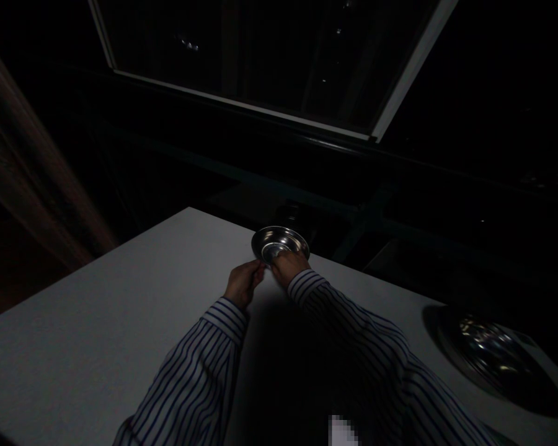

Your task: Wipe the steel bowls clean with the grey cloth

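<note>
A shiny metal bowl (281, 234) with a wide rim stands at the far edge of the white table (134, 297). My left hand (244, 282) is closed at the bowl's near left rim, its fingertips pinched against the edge. Over the near right side of the bowl reaches my right hand (289, 266), fingers curled down inside it. Whether those fingers hold anything is hidden by the back of the hand and the dim light. Both arms wear striped sleeves.
A large domed metal lid or dish (502, 359) lies at the table's right side. Behind the table is a dark window with a pale frame (242, 102). A curtain (41, 142) hangs at the left. The room is very dark.
</note>
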